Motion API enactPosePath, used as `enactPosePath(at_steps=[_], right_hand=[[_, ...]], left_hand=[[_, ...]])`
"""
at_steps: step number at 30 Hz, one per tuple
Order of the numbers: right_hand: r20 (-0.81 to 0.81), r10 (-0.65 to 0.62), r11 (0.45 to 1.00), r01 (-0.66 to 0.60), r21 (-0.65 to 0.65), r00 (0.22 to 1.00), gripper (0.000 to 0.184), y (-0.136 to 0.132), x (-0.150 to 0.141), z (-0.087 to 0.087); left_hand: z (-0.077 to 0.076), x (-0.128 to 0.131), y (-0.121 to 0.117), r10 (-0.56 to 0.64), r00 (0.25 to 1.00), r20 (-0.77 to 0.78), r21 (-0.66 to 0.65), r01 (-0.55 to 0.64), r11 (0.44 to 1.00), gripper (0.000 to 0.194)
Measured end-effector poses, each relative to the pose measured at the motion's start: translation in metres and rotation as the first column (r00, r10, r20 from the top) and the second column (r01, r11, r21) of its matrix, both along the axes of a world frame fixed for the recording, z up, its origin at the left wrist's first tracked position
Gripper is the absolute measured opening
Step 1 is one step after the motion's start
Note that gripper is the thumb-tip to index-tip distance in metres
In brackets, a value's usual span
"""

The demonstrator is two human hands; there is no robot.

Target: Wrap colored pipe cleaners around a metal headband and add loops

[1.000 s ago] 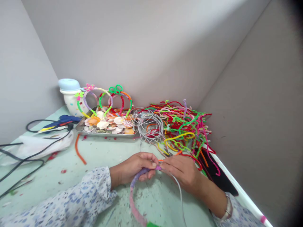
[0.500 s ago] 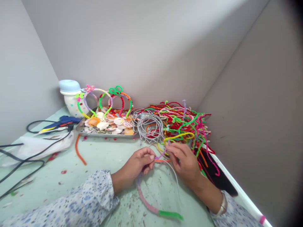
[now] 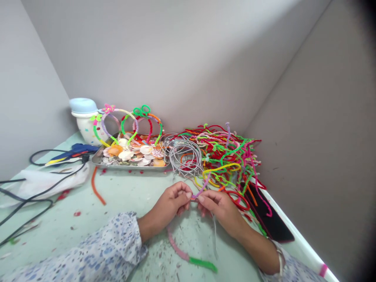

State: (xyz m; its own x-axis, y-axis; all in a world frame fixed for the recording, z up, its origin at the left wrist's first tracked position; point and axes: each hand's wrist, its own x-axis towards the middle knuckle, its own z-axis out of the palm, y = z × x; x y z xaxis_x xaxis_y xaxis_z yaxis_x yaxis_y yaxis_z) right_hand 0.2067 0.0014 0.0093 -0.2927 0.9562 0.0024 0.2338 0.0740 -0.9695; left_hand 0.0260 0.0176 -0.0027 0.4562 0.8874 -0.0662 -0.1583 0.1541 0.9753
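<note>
Over the desk [image 3: 123, 192], fingers [image 3: 185, 194] of both hands pinch tight on a pipe-cleaner headband [image 3: 176, 247], its wrapped length curving back toward me, nearer the left hand [image 3: 166, 207].

Steel tray [image 3: 131, 167] of seashells [image 3: 126, 155], hot glue gun [image 3: 76, 149] beside, lidded white jar [image 3: 85, 129] behind tray, plastic bag [image 3: 41, 188] at left.

The left hand [image 3: 167, 205] and right hand [image 3: 219, 211] come together low in view; their fingertips [image 3: 188, 194] curl inward, seemingly pinching; both wrists angle outward.
</note>
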Motion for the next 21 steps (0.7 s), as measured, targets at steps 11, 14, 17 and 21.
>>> enactPosePath(at_steps=[11, 14, 17, 21], right_hand=[[-0.229, -0.05, 0.973, -0.005, -0.232, 0.972, 0.022, 0.0, -0.004, -0.016], [-0.258, -0.045, 0.966, -0.023, -0.256, 0.965, 0.02, 0.0, -0.004, -0.015], [-0.266, -0.046, 0.964, -0.027, -0.263, 0.963, 0.018, 0.0, -0.004, -0.014], [-0.242, -0.031, 0.973, -0.026, -0.23, 0.97, 0.017, 0.0, -0.004, -0.015]], left_hand=[[0.001, 0.0, -0.002, -0.008, 0.999, -0.043, 0.027, 0.009, 1.0, 0.016], [0.001, -0.001, -0.002, -0.013, 0.998, -0.056, 0.028, 0.015, 0.999, 0.016], [0.0, -0.001, -0.002, -0.02, 0.998, -0.057, 0.025, 0.022, 0.999, 0.016], [-0.001, -0.001, -0.002, -0.025, 0.998, -0.063, 0.004, 0.026, 1.0, 0.016]])
